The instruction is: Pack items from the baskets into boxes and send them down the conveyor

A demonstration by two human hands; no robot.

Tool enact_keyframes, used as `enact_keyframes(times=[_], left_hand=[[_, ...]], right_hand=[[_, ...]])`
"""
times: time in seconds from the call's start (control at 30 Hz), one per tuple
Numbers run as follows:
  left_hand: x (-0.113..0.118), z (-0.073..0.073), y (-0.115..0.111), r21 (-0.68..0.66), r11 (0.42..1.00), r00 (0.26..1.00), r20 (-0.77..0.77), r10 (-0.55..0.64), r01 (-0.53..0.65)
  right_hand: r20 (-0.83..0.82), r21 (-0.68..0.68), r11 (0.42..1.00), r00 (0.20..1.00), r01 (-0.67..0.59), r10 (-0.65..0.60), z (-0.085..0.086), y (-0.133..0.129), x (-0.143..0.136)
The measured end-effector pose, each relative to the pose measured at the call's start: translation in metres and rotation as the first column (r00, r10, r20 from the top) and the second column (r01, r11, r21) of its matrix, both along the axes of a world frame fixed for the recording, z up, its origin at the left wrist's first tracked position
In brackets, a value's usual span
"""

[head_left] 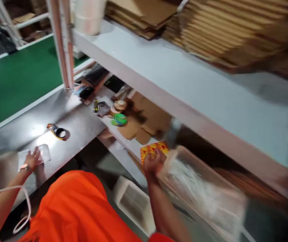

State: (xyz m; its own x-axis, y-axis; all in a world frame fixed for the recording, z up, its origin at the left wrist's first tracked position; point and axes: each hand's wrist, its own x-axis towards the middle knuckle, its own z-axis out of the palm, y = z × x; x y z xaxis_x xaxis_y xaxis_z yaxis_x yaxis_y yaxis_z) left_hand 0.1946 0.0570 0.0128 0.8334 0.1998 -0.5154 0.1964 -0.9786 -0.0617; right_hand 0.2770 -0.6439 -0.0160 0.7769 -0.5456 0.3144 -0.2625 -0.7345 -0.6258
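Note:
My left hand [33,158] lies on the metal table at the left, fingers spread over a clear plastic packet [45,153]. To the right, the fingers of my right hand [154,162] are curled over a flat yellow-and-red printed packet [162,146], beside a plastic basket. Blur hides the exact grip and the print on the packet. Beyond my left hand, a small black ring-shaped item with a white centre [62,134] rests on the metal table [83,124].
Above stretches a white shelf [159,70] with stacked flat cardboard [224,30]. A basket [184,151] holds clear plastic bags. Below sits a white bin [136,201]. A green roll of tape [119,119] lies under the shelf. A green belt surface [20,80] runs at far left.

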Motion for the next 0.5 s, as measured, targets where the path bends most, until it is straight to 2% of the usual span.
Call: enact_keyframes(times=[0.03,0.07,0.1,0.13,0.2,0.27,0.33,0.4,0.5], left_hand=[[-0.001,-0.001,0.002,-0.021,1.0,1.0,-0.024,-0.009,0.009],[-0.002,-0.004,0.005,-0.041,0.999,1.0,-0.031,0.001,-0.002],[-0.003,-0.009,0.008,-0.055,0.998,0.999,-0.029,0.027,-0.028],[-0.004,-0.015,0.011,-0.08,0.996,0.999,-0.003,0.044,-0.044],[-0.009,-0.028,0.015,-0.128,0.988,0.995,0.02,0.094,-0.091],[-0.015,-0.041,0.016,-0.171,0.98,0.993,0.043,0.112,-0.103],[-0.02,-0.052,0.017,-0.203,0.976,0.993,0.062,0.097,-0.083],[-0.023,-0.059,0.018,-0.228,0.972,0.993,0.089,0.072,-0.05],[-0.026,-0.065,0.017,-0.276,0.961,0.989,0.138,0.061,-0.021]], right_hand=[[-0.019,0.025,0.987,0.987,-0.156,0.157,-0.013,0.04,0.01],[-0.045,0.065,0.942,0.942,-0.33,0.333,-0.024,0.086,0.015],[-0.076,0.125,0.85,0.85,-0.511,0.522,-0.033,0.135,0.017],[-0.096,0.189,0.729,0.726,-0.658,0.681,-0.04,0.186,0.015],[-0.139,0.267,0.48,0.46,-0.836,0.877,-0.048,0.286,0.005],[-0.204,0.318,0.269,0.211,-0.909,0.956,-0.053,0.371,-0.005],[-0.268,0.325,0.125,0.035,-0.937,0.963,-0.057,0.434,-0.012],[-0.344,0.295,0.053,-0.054,-0.954,0.937,-0.061,0.476,-0.016],[-0.455,0.234,-0.014,-0.122,-0.972,0.882,-0.064,0.507,-0.02]])
